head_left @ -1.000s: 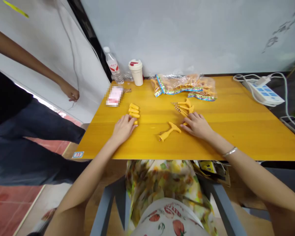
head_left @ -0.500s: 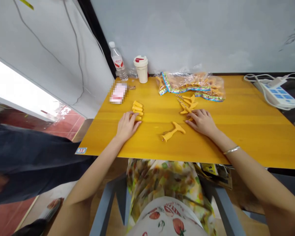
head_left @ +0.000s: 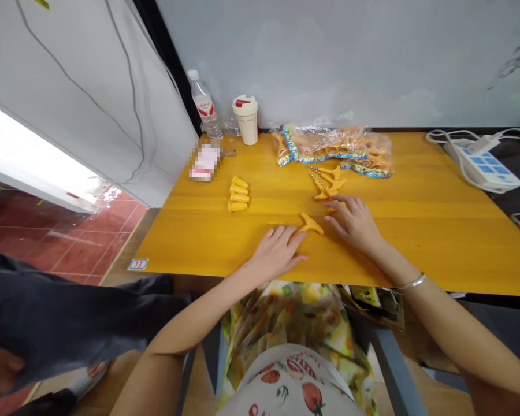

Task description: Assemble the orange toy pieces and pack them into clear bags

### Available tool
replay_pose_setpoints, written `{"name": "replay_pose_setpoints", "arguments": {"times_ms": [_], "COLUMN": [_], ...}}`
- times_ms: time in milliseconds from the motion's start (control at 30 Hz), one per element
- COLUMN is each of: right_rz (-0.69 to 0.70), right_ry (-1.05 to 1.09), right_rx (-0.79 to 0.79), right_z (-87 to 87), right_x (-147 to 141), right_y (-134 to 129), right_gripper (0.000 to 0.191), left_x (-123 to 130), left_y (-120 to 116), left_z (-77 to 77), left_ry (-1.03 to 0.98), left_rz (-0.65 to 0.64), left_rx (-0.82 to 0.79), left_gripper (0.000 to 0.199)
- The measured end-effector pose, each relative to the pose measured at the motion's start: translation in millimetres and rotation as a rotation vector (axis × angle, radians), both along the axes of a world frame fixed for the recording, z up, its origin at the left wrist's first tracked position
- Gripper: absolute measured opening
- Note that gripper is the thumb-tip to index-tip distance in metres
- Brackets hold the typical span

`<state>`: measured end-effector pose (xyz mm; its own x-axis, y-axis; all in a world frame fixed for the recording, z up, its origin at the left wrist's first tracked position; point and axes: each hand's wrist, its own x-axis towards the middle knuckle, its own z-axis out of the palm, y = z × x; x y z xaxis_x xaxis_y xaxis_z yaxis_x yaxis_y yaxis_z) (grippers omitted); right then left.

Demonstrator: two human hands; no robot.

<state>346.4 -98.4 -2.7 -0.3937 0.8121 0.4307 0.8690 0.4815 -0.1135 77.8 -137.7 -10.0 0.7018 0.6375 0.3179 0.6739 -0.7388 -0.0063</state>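
Note:
My left hand lies low over the table with its fingers spread. Its fingertips reach over a yellow T-handled piece, whose stem is hidden under the hand; I cannot tell whether they touch. My right hand has thumb and fingers apart around a small yellow piece, mostly covered by the fingers. Just beyond it lie a few yellow T-handled pieces with thin silvery shafts, which look like pocket corkscrews. To the left, several yellow tapered sleeves are lined up in a column.
Clear bags of yellow pieces lie at the back. A water bottle, a lidded cup and a blurred pink item stand or lie back left. A power strip with cables is at right. A person's dark-clothed leg is at left.
My left hand has left the yellow sleeves and moved right to the T-handled piece at the front. My right hand stays near the same pieces, its fingers slightly more raised.

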Motion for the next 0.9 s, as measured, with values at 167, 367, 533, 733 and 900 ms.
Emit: {"name": "replay_pose_setpoints", "arguments": {"times_ms": [167, 367, 533, 733, 900], "right_rz": [0.035, 0.174, 0.347, 0.866, 0.871], "right_ry": [0.418, 1.203, 1.185, 0.353, -0.028], "right_rx": [-0.270, -1.209, -1.256, -0.721, -0.150], "right_z": [11.5, 17.1, 35.9, 58.5, 56.3], "right_x": [-13, -46, -62, -69, -73], "right_y": [-31, -71, -95, -120, -140], "right_gripper": [0.035, 0.041, 0.029, 0.030, 0.021], "left_x": [6, -8, -22, -53, -61], "left_y": [0, -17, -36, -40, -46], "left_z": [-0.4, 2.3, 19.7, 35.8, 37.7], "left_ry": [0.038, -0.176, -0.428, -0.360, -0.182], "left_rz": [-0.010, -0.133, -0.190, -0.533, -0.558], "left_rx": [0.047, 0.222, -0.295, -1.410, -1.637], "left_gripper": [0.041, 0.033, 0.024, 0.036, 0.039]}}
